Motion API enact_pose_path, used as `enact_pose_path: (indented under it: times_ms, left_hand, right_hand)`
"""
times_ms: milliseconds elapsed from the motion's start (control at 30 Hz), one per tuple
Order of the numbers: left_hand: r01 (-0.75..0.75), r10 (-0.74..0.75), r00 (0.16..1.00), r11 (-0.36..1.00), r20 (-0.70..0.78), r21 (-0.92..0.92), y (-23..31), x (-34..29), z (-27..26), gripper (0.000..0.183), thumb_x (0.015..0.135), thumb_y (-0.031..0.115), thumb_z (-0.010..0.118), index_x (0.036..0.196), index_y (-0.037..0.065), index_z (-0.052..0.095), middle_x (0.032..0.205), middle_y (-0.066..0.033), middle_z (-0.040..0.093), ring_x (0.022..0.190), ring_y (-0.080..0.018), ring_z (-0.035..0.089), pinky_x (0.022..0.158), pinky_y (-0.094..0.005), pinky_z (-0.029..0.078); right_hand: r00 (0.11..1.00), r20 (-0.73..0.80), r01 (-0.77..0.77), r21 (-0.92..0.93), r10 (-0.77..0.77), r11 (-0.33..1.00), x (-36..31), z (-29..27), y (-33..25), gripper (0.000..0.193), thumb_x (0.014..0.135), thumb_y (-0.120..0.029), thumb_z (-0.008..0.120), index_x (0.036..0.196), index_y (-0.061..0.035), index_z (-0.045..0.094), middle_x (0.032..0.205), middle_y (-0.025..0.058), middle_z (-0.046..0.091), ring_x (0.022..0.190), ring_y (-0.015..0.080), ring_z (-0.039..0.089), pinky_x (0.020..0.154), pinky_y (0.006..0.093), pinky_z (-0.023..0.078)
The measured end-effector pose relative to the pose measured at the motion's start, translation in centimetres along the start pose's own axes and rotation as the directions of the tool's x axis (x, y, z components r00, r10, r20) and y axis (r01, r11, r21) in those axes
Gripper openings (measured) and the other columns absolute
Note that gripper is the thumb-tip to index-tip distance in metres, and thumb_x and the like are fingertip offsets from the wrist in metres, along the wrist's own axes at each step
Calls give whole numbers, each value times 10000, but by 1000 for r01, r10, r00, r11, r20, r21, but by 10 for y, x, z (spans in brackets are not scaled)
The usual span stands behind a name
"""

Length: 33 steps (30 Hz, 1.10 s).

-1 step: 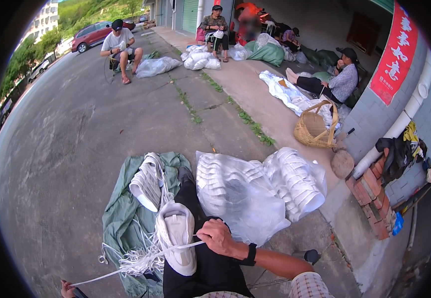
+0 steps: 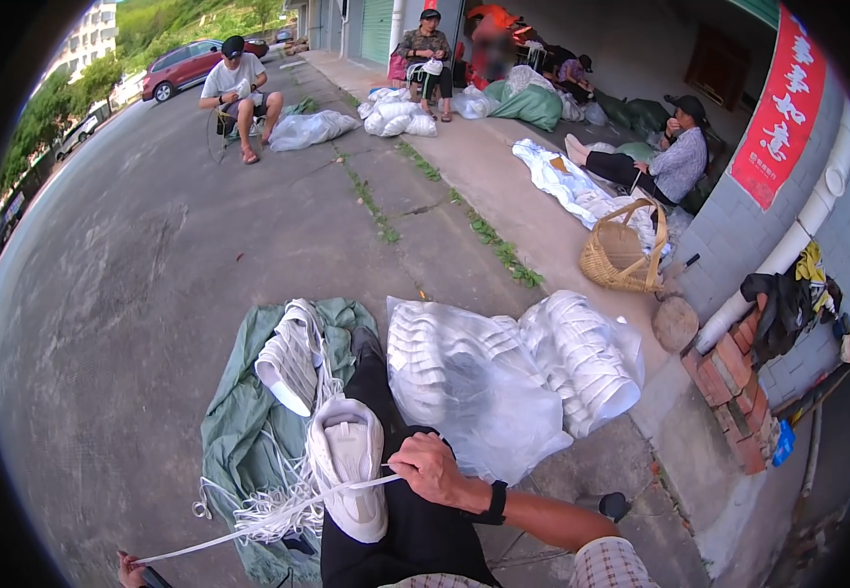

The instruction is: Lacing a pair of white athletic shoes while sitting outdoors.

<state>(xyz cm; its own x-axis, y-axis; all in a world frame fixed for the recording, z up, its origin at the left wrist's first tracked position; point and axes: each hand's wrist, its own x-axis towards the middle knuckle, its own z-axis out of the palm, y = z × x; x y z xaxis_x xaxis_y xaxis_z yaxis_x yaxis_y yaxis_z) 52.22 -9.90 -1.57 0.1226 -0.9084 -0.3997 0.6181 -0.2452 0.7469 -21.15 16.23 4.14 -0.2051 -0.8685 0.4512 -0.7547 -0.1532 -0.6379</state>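
A white sneaker [image 2: 348, 453] rests on my black-trousered thigh. One long white shoelace [image 2: 239, 534] stretches taut across it, from my right hand to the lower left. My right hand [image 2: 431, 468] is closed around the lace's right end, just beside the shoe. At the lower left edge, my left hand [image 2: 131, 569] pinches the other end; only part of it shows. Beside my leg, a tangle of loose white laces [image 2: 276, 512] lies on a green sack [image 2: 229, 421]. A stack of white shoe uppers [image 2: 291, 358] sits farther up on that sack.
To the right of my leg, clear plastic bags hold white shoe pieces [image 2: 464, 358] and a second white roll [image 2: 582, 363]. Beyond stand a wicker basket [image 2: 621, 257] and stacked bricks [image 2: 733, 387]. Several people sit farther off among bags, one on a stool [image 2: 239, 98].
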Motion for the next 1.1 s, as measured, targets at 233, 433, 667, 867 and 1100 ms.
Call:
enact_pose_path:
  times_ms: [233,433,667,867,1100]
  left_hand:
    - [-227,220,968,973,-120,-46,75,4,-79,202,1001,141,600,1127,3,677,931,-96,644,886,-213,615,760,-322,521]
    - [143,-117,989,917,91,-373,114,-8,-72,152,1016,130,551,1051,18,648,818,-36,546,756,-160,512,669,-291,408]
    - [134,-123,991,937,55,-322,118,-24,-65,171,1040,183,520,999,58,629,766,8,460,662,-107,431,576,-271,323]
    - [55,-48,988,998,146,-43,92,-44,-58,161,1050,140,502,1087,35,618,831,-4,524,577,-88,375,491,-218,311]
    - [-30,-10,997,867,79,497,-124,-105,261,274,988,94,636,1244,-1,619,926,28,608,581,5,382,449,-154,280]
  right_hand:
    - [999,-30,40,-12,-40,999,5,-7,-1,29,813,-59,724,805,-49,698,751,53,584,742,257,551,678,389,391]
    - [998,2,63,-65,-63,996,11,3,-2,62,802,-56,707,773,-63,653,755,55,550,736,260,532,680,392,387]
    - [994,51,101,-108,-96,989,4,7,-8,97,794,-43,688,730,-62,619,727,62,517,716,264,516,664,394,391]
    - [992,78,105,-107,-97,989,8,11,-12,133,773,-44,678,689,-60,576,724,75,522,714,275,523,656,404,405]
    - [974,193,-87,-150,115,985,17,18,-26,133,762,-29,630,658,-36,547,712,147,591,719,343,592,656,462,475]
